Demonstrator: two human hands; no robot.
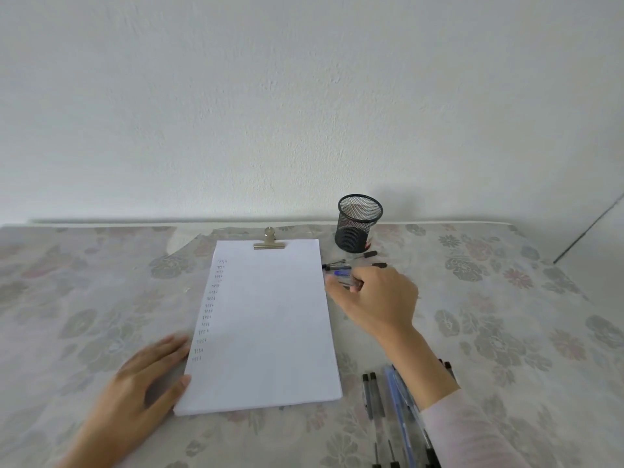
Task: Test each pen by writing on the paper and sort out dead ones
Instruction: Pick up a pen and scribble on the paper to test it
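Two hands: left hand [145, 376] flat against the paper [266, 325] edge; right hand [381, 298] knuckles-up over loose pens [337, 270], grip unclear.

wall [304, 96]: plain off-white, greyer where the shade falls low down.
surface [101, 282]: under a pale cloth printed all over with faded flowers, grey-green blooms with dusty pink ones among them.
paper [270, 315]: white, with one column of small dark scribbles down the left margin.
clip [269, 243]: brassy gold metal.
pen cup [358, 224]: black wire mesh, open weave.
pens by the cup [334, 266]: black caps and tips on clear barrels.
blue-capped pen [341, 273]: bright blue.
clear pen [351, 283]: see-through barrel, blurred.
grey pens [375, 395]: dark grey with black ends.
blue pens [395, 396]: light blue barrels.
sleeve [472, 434]: very pale pink.
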